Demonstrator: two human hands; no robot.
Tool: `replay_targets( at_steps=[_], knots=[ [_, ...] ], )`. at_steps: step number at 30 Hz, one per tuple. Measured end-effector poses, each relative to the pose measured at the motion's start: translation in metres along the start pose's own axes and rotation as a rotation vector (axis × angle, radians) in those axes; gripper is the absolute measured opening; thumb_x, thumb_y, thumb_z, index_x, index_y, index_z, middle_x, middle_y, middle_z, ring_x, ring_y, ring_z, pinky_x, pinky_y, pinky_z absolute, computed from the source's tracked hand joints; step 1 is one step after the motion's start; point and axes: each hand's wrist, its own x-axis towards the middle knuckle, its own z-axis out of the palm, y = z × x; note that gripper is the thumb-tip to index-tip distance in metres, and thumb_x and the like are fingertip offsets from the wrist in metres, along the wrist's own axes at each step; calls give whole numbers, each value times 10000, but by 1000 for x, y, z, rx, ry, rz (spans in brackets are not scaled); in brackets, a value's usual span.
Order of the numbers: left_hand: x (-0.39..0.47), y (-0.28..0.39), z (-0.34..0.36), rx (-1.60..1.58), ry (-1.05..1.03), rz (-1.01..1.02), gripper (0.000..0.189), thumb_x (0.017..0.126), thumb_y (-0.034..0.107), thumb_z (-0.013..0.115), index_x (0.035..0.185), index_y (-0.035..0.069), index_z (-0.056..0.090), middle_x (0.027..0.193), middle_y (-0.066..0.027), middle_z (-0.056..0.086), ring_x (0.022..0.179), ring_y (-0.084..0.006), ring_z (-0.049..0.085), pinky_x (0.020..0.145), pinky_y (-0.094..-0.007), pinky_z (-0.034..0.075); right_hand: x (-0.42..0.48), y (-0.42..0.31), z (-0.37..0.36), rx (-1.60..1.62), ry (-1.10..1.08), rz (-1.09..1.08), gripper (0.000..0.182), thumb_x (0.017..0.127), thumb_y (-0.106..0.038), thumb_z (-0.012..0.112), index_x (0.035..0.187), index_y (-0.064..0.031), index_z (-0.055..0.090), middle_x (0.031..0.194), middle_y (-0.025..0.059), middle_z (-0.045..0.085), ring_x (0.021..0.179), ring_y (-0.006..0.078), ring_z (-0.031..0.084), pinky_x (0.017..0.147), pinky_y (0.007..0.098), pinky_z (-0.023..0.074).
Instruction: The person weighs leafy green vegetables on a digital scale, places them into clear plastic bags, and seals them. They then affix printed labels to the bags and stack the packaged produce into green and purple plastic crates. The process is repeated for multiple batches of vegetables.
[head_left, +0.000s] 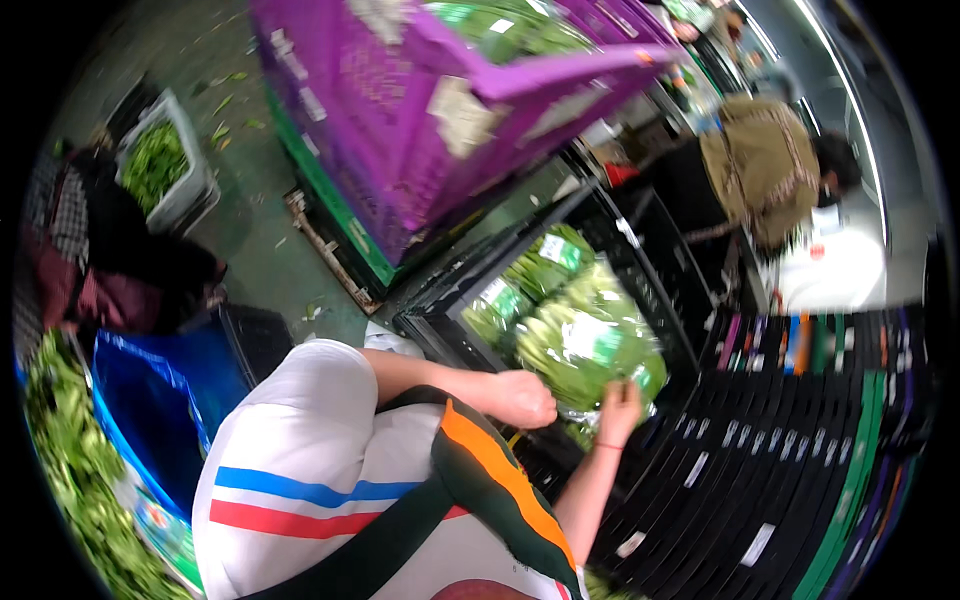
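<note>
Clear bags of leafy greens lie in a black plastic crate (679, 330) in front of me. The nearest bag (592, 337) bears a white and green label, and two smaller-looking bags (555, 251) lie beyond it. My right hand (621, 409) has its bent fingers on the near edge of that nearest bag. Curled into a fist, my left hand (525, 399) is beside the same bag at the crate's near side. Its fingertips are turned away, so whatever may be in it is hidden.
A purple crate (390, 120) of bagged greens stands on a green base ahead. Black crates (720, 450) are stacked at right. A blue bag (150, 405) and loose greens (67, 465) lie at left, near a grey tub (199, 176). Other people (765, 165) are nearby.
</note>
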Motion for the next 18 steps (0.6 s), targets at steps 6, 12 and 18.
replay_targets(
  at_steps=[6, 12, 18],
  knots=[
    [-10, -4, 16, 1, 68, 37, 189, 685, 208, 567, 548, 80, 542, 576, -63, 566, 523, -250, 571, 438, -388, 451, -50, 7, 52, 206, -414, 28, 266, 918, -171, 461, 892, 46, 612, 740, 86, 618, 675, 138, 537, 631, 291, 450],
    [-8, -1, -13, 137, -22, 31, 158, 716, 211, 560, 616, 90, 552, 647, -49, 572, 640, -254, 588, 539, -392, 468, -36, 9, 48, 67, -510, -102, 300, 875, -283, 520, 830, 5, 592, 721, 168, 607, 645, 231, 559, 611, 362, 435],
    [-39, -7, -25, 260, 75, -120, 150, 729, 209, 555, 653, 81, 579, 670, -62, 592, 677, -267, 596, 586, -402, 464, -28, 11, 48, -38, -603, -210, 300, 869, -291, 529, 825, 0, 590, 720, 169, 604, 648, 244, 559, 611, 367, 434]
  ],
)
